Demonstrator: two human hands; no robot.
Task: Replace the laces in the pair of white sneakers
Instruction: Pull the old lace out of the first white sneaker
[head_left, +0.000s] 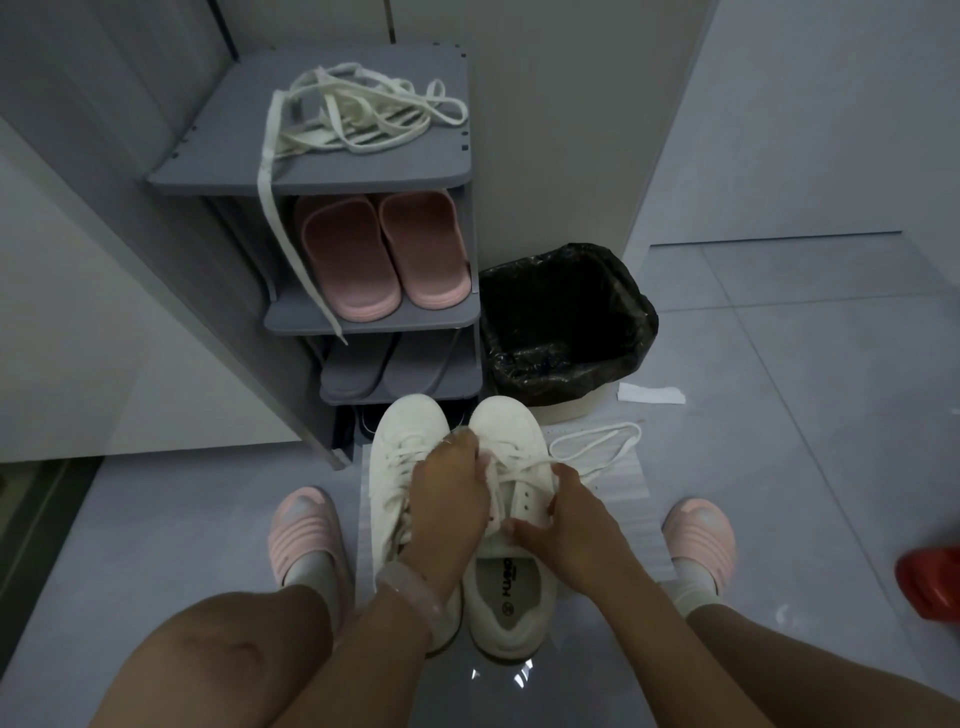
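Observation:
Two white sneakers stand side by side on a pale sheet (631, 496) on the floor between my feet. The left sneaker (397, 452) is laced. My left hand (449, 499) reaches across it and pinches the lace of the right sneaker (514, 582) near its upper eyelets. My right hand (563, 525) grips the right sneaker's side at the eyelet row. A loose loop of that white lace (597, 444) trails out to the right over the sheet. A tangled heap of other white laces (353, 111) lies on top of the grey shoe rack, one end hanging down.
The grey shoe rack (447, 176) stands straight ahead with pink slippers (379, 254) on its second shelf and grey ones below. A bin lined with a black bag (566, 322) sits right of it. A red object (932, 584) is at the right edge. My feet wear pink slippers.

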